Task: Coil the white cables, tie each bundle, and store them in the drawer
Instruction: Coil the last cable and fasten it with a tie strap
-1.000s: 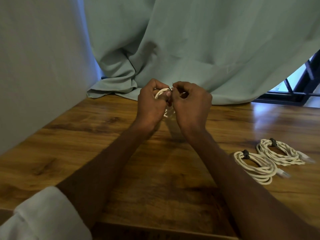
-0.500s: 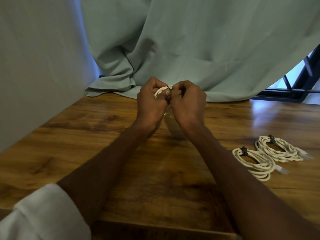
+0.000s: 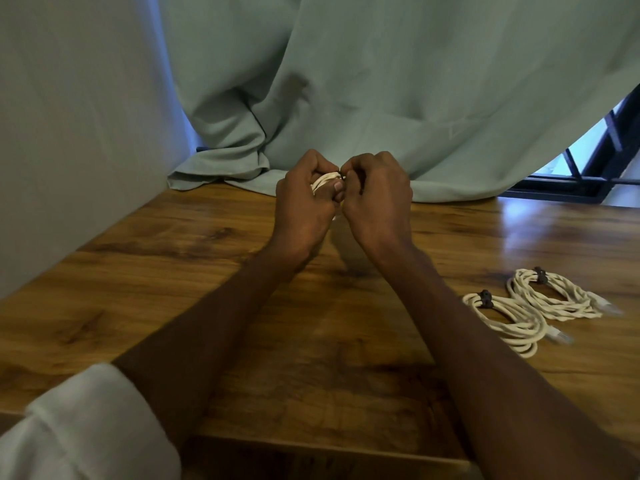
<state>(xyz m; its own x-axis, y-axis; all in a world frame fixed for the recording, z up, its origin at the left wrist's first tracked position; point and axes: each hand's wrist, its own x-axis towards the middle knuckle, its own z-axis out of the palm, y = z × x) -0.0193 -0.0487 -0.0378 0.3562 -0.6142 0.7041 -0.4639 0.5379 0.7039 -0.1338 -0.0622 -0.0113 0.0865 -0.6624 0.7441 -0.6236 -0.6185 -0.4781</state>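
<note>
Both hands meet in one grip — left hand (image 3: 304, 206) curled round the coiled white cable (image 3: 323, 180), right hand (image 3: 375, 194) pinching at its top, above the table (image 3: 207, 271). Well right of the grip lie two tied bundles (image 3: 530, 306) — side by side.

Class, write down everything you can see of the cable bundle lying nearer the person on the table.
The nearer cable bundle is a white, twisted-looking cord coiled into a flat oval of several loops. A small dark tie cinches it at its far end, and a pale plug end sticks out at the right. It lies flat on the wooden table, overlapping or touching the second bundle; no hand touches it.
</note>
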